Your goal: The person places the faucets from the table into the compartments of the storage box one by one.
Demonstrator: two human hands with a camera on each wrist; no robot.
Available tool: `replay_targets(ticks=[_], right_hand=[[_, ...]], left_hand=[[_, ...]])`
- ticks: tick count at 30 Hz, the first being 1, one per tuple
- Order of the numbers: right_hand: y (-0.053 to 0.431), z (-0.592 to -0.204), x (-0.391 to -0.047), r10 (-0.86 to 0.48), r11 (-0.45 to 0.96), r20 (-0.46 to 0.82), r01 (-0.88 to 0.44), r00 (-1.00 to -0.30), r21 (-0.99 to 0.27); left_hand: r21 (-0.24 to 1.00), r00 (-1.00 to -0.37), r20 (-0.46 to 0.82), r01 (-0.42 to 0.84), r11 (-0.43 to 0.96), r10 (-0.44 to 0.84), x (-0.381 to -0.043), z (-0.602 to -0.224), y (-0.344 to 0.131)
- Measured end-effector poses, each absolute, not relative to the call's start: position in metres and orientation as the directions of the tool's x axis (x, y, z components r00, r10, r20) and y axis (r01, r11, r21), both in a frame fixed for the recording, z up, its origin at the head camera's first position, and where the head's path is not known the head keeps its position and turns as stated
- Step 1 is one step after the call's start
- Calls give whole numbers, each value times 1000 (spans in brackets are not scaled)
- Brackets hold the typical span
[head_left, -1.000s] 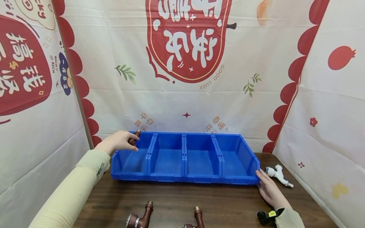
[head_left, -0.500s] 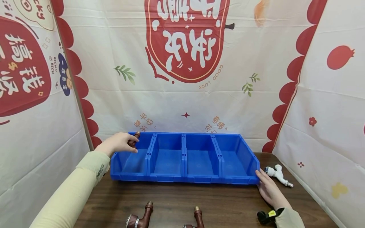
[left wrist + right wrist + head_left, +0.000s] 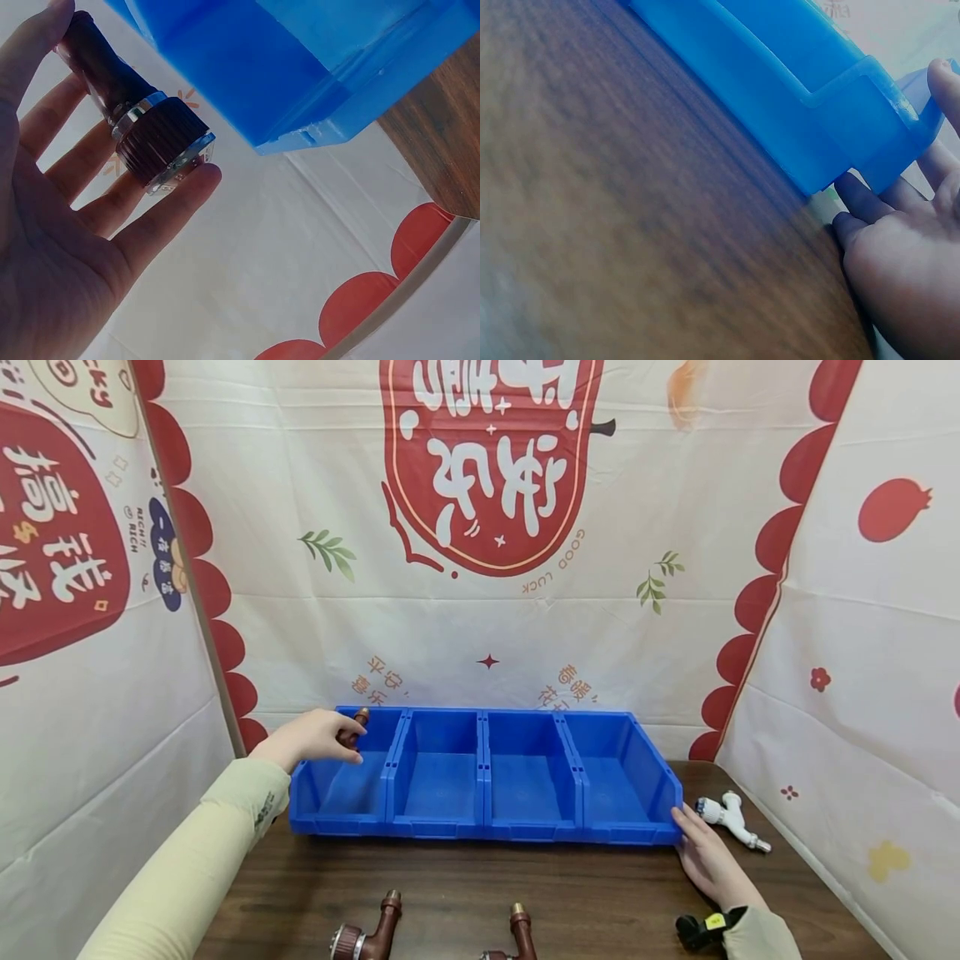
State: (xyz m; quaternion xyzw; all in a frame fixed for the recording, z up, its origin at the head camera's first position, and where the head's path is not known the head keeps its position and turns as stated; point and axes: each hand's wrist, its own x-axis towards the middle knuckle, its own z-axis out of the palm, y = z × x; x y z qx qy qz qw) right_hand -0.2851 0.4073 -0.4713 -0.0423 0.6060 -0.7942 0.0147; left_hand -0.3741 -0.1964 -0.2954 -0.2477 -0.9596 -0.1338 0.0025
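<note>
Over the leftmost compartment of a row of joined blue bins [image 3: 438, 828], my left hand [image 3: 309, 737] holds a dark brown tap [image 3: 352, 728]. The left wrist view shows the tap's ribbed knob [image 3: 161, 139] with a silvery ring, the fingers behind it and the thumb at its narrow end. My right hand [image 3: 712, 860] grips the front right corner of the bins. In the right wrist view its fingers [image 3: 862, 199] reach round the outside of the bin corner [image 3: 870, 142], partly hidden, and its thumb [image 3: 946, 86] is near the wall's edge.
Two more brown taps [image 3: 388, 918] [image 3: 521, 931] lie on the wooden table [image 3: 450, 881] in front, cut by the frame's bottom. A white tap [image 3: 731, 820] lies right of the bins. Printed cloth walls [image 3: 465, 627] enclose the back and sides.
My left hand with the brown tap has dropped very slightly. The right hand stays on the bin corner, and the view has shifted a little.
</note>
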Motion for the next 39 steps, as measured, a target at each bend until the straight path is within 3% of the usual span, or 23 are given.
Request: replay_targets(ticks=[39], right_hand=[[409, -472, -288, -76, -263, 50, -28, -996, -964]], left_hand=[[213, -861, 64, 505, 836, 504, -383, -310, -192]])
